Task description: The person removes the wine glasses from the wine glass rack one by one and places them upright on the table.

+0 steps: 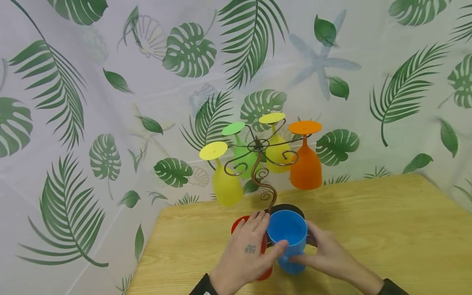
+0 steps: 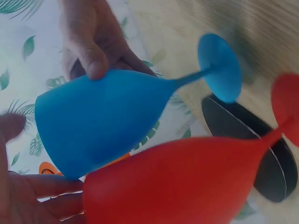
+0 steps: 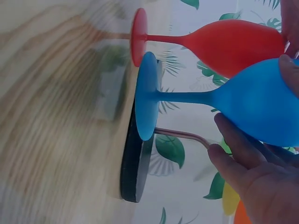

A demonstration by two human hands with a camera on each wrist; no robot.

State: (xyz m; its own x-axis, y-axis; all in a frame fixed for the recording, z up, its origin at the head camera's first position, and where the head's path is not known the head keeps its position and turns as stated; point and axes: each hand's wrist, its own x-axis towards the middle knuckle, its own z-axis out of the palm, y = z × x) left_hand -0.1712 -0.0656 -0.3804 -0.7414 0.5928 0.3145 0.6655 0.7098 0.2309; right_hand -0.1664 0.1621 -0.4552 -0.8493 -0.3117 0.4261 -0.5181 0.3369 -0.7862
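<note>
A blue plastic wine glass is upright at the front of the stand's base. My right hand grips its bowl from the right, thumb in front and fingers behind. Beside it on the left is a red wine glass, mostly hidden in the head view by my left hand. The left fingers stretch out along the red rim, and the left thumb reaches across to the blue rim. In the right wrist view the blue foot overlaps the black base.
Behind my hands rises a scrolled metal glass stand. Hanging upside down from it are two yellow glasses, one of them at left, a green glass and an orange glass. The wooden table meets a leaf-print backdrop.
</note>
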